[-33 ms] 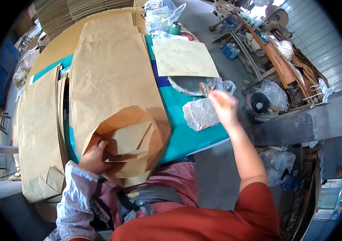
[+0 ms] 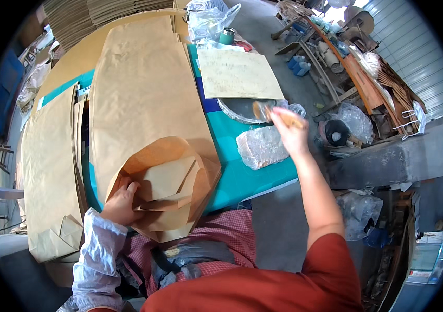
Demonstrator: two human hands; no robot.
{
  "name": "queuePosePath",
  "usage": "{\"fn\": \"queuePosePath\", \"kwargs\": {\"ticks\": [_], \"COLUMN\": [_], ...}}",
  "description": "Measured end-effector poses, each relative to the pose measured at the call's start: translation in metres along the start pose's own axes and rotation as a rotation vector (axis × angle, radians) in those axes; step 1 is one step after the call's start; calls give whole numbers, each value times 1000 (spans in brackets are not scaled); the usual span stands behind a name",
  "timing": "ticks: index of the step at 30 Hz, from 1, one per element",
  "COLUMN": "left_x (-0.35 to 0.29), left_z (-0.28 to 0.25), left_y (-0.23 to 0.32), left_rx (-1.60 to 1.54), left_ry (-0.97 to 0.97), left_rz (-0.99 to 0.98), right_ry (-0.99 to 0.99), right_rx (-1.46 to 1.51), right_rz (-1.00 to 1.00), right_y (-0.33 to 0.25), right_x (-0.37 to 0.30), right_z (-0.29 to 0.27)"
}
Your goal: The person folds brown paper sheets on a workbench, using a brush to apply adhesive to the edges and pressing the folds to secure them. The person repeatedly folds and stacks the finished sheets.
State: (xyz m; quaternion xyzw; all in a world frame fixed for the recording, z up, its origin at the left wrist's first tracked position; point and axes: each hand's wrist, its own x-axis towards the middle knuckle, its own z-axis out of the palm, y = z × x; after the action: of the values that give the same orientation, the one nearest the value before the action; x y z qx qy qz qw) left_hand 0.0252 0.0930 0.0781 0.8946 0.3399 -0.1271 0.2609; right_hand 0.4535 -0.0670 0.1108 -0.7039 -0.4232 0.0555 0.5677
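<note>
Grey floor (image 2: 281, 223) stretches beside the right edge of the teal table (image 2: 226, 182), and between this edge and the cluttered wooden rack (image 2: 343, 62) I see some room for moving. On the table, a bare teal strip lies between the big brown paper bag (image 2: 143, 88) and a block wrapped in clear plastic (image 2: 262, 148).

At the left side stands close another pile of folded bags (image 2: 49, 166), with only a narrow gap. Farther back, a plastic bundle (image 2: 208, 23) and a green cup (image 2: 227, 36) occupy the corner. Pale board (image 2: 239, 73) covers the rear part of a round basin (image 2: 239, 109); what is inside the basin I cannot tell.

The paper bag lies lengthwise on the table, its near end spread wide toward the person, showing folded flaps inside. At the left rim of this opening, the left hand (image 2: 121, 203) has its fingers bent around the paper, the thumb close to them. The right hand (image 2: 291, 130), raised near the basin, has its fingers closed around a blurred brush-like tool (image 2: 261, 111), whose tip is pointing to the left.
</note>
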Motion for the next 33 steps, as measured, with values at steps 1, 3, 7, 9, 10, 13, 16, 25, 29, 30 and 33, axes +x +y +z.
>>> {"fn": "queuePosePath", "kwargs": {"ticks": [1, 3, 7, 9, 10, 13, 16, 25, 29, 30, 33], "left_x": [-2, -4, -10, -17, -18, -20, -21, -9, -14, -13, -17], "left_z": [6, 10, 2, -2, -2, -11, -16, -15, -5, -2, 4], "left_y": [-3, -5, 9, 8, 10, 19, 27, 14, -11, -13, -18], "left_rx": [28, 78, 89, 113, 150, 120, 113, -84, -273, -298, -344], "left_ry": [48, 99, 178, 240, 266, 194, 218, 195, 192, 201, 259], "left_rz": [15, 45, 123, 151, 169, 78, 27, 28, 91, 142, 191], "right_ry": [-49, -150, -128, -108, -103, -314, -606, 14, -20, -125, -426], "right_rx": [-44, -131, -185, 49, 76, -95, -353, 618, 746, 672, 558], "right_rz": [36, 109, 183, 211, 220, 66, -193, 389, 269, 191, 219], "right_y": [7, 37, 71, 50, 47, 15, 16, 32, -61, -90, -123], "right_x": [14, 38, 52, 51, 53, 38, 35, 55, -38, -71, -136], "right_z": [4, 15, 29, 21, 6, -5, -15, -35, 55, 82, 172]}}
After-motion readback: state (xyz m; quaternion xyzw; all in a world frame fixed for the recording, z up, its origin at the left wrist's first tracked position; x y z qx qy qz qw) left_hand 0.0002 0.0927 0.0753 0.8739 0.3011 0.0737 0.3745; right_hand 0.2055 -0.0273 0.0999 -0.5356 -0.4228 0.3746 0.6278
